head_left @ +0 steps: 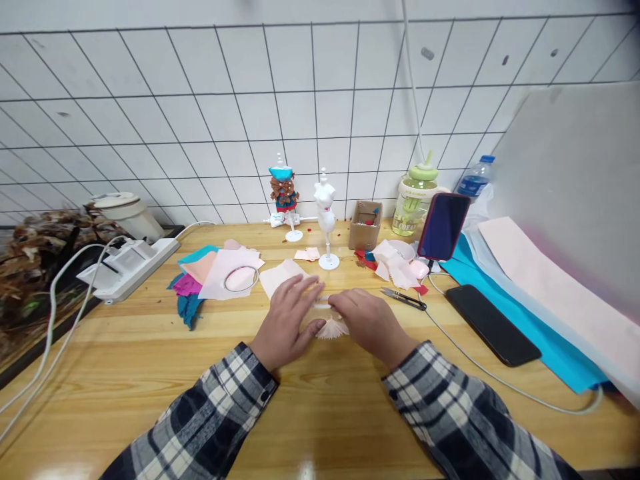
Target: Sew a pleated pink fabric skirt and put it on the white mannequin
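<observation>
My left hand [287, 323] lies palm down on the wooden table with its fingers stretched out. Its thumb tip reaches the edge of a pale pink pleated piece [332, 329], fanned out between my hands. My right hand [373, 323] has its fingers curled and pressed together just above the pleats; what they hold is hidden. A small white strip [321, 305] shows between the two hands, too small to name. Beyond my left fingertips lies a pale pink sheet [277, 275]. A pair of thread snips [404, 298] rests right of my right hand.
A bare white mannequin [325, 207] and a dressed mannequin [283, 190] stand behind. Nearby are a small cardboard box [365, 225], fabric pieces with a hoop [240, 277], a bottle [411, 200], a propped phone [444, 225], a flat phone [493, 323] and a power strip [135, 267].
</observation>
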The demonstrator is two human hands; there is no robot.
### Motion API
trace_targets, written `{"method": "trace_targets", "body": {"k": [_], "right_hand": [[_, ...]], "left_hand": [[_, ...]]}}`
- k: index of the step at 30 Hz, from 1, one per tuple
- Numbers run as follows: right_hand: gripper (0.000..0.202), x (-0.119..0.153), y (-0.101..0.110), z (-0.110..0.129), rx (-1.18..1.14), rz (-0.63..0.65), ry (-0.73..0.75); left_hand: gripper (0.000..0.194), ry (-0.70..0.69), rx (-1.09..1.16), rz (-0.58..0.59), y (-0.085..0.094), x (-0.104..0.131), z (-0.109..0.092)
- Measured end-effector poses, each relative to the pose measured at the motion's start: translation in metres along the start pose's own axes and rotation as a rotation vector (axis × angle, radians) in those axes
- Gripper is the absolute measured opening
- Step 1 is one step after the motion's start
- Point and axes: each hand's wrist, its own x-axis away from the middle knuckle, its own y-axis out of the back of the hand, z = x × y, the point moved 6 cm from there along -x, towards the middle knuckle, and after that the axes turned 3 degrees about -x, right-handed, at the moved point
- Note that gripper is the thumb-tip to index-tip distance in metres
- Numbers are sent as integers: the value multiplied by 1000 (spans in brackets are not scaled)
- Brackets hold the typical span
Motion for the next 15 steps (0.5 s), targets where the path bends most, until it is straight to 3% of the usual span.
{"method": "trace_targets", "body": {"k": [3,5,8,11,15], "right_hand": [[21,5,8,23,-102,-108,70],[18,6,15,23,-221,-229,67],[37,8,20,10,-402,-360,-10],[49,9,17,1,-494,-367,-100],[43,11,12,-2,-586,-332,-177]], "left_hand": [[25,-62,17,141,-5,3,-10],[26,-59,101,131,-6,4,-12],[28,-92,226,106,-11,6,-14],[28,-132,254,120,-18,7,-15],[30,-173,205,112,-20,9,-11]]}}
